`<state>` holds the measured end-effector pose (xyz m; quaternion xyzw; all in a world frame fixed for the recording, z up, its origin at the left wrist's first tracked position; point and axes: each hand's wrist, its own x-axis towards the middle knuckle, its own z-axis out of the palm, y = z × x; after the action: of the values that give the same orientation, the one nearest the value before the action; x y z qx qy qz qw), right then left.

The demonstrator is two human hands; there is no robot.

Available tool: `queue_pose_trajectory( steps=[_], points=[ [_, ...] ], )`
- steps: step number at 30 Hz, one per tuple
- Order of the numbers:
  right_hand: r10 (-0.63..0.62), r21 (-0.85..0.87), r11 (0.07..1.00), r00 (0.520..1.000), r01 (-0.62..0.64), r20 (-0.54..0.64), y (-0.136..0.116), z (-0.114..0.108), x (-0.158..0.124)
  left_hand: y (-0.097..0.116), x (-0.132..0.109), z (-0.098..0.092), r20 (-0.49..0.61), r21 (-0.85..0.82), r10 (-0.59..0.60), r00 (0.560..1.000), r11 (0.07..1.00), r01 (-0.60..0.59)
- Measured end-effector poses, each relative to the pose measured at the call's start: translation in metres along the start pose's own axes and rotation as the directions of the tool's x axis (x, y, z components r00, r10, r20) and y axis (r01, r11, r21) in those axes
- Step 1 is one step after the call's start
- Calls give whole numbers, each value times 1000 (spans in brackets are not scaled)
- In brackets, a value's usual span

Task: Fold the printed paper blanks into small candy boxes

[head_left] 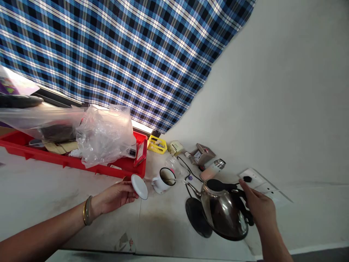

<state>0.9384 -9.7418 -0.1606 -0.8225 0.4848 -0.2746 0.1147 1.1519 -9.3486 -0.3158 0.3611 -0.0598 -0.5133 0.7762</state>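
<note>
My right hand [259, 207] grips the black handle of a shiny metal electric kettle [222, 211]. The kettle is tilted to the left, and a thin stream of water [178, 180] runs from its spout into a white mug [160, 186] with a dark rim. Liquid shows inside the mug, which stands on the counter. Just left of it, my left hand [121, 194] pinches a round white lid [139, 187] by its edge. Partly below the kettle lies its round black base [197, 217] with a cord.
A red tray [76, 162] holding plastic bags [106, 134] and boxes runs along the back left. Behind the mug are a small yellow basket [157, 145], a grey box [203, 154] and a pinkish flask [212, 170]. A wall socket [263, 185] with a plug is near my right hand.
</note>
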Motion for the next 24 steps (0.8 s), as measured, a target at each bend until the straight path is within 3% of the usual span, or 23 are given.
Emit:
queue_pose_trajectory(
  steps=[3,13,24],
  points=[
    [101,54,993,993,-105,63,-9,1,-5,0,-1,0,7,7,6,1000,1000,-6],
    [61,99,993,995,-68,77,-20,23,-12,1,-10,1,11,34,-26,1000,999,26],
    [46,37,998,995,-49,85,-35,8,-10,2,-19,0,75,113,-26,997,993,17]
  ],
)
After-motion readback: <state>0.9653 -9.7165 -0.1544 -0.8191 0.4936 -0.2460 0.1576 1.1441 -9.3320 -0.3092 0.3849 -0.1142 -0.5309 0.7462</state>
